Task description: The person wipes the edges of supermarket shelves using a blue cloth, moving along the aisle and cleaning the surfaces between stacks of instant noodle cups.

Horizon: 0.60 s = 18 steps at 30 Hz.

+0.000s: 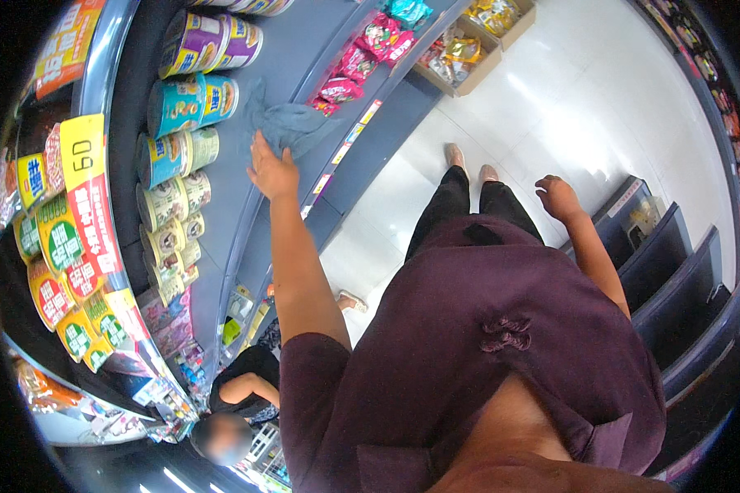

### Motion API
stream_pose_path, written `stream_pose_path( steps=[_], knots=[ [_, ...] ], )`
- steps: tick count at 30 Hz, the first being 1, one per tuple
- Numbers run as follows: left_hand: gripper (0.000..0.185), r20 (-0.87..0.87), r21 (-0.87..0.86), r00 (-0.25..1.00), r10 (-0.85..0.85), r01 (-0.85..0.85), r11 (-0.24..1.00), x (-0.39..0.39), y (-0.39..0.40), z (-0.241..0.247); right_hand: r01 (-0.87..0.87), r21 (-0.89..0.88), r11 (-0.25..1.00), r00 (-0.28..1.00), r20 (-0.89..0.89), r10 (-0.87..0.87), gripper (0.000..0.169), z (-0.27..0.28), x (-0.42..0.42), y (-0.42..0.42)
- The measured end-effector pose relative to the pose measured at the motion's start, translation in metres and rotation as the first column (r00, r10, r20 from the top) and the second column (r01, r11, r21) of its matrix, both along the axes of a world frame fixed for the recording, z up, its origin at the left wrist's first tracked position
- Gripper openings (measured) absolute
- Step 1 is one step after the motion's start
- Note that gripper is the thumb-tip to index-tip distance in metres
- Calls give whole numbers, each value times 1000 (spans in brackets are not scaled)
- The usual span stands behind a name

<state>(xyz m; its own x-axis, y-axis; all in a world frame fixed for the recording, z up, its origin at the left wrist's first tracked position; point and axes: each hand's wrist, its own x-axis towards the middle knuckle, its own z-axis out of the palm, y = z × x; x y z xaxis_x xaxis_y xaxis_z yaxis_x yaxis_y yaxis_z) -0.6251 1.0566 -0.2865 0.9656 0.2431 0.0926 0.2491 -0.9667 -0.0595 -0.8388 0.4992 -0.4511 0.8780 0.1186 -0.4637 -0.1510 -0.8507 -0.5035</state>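
Note:
My left hand (274, 167) is spread flat over a grey-blue shelf (222, 185), its fingertips at the near edge of a crumpled blue cloth (293, 126). The fingers are apart, and I see no grip on the cloth. Just left of the cloth lie teal instant-noodle cups (191, 101), with purple cups (213, 43) farther up the row and pale cups (176, 200) nearer me. Pink snack packets (357, 58) sit beyond the cloth, by the shelf's front edge. My right hand (558, 197) hangs at my side above the floor, loosely bent and holding nothing.
Cardboard boxes of packets (462, 58) stand beside the shelving. Dark empty-looking tiers of a low rack (647, 246) rise close to my right arm. Another shelf (68, 246) carries yellow and green cups. A person in black (246, 382) is at lower left.

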Motion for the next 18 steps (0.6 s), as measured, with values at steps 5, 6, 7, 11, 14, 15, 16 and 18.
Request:
stream_pose_path(
  steps=[5,6,7,11,14,15,16,18],
  knots=[
    [83,-134,71,961,241,-233,970,-59,77,8,-35,-44,998,999,-33,33,22,1,15,9],
    [90,-145,15,966,215,-215,976,-64,84,14,-21,-42,999,1000,-9,21,23,3,19,11],
    [93,-149,6,966,210,-212,977,-64,88,17,-21,-47,999,1000,-12,21,23,4,22,15],
    [104,17,-5,999,37,-37,999,-45,70,33,-5,-44,999,1000,12,6,25,21,34,44],
    [105,46,24,994,-95,94,995,-29,69,20,-33,19,999,987,160,30,28,38,54,89],
    [105,14,27,992,-124,124,992,-22,71,13,-49,42,998,974,221,39,29,48,62,110],
    [104,8,-2,994,-113,113,994,-17,68,7,-54,82,995,973,230,33,32,63,74,138],
    [103,1,-60,996,-88,88,994,-8,59,1,-113,147,983,933,356,54,39,92,106,203]
  ],
)
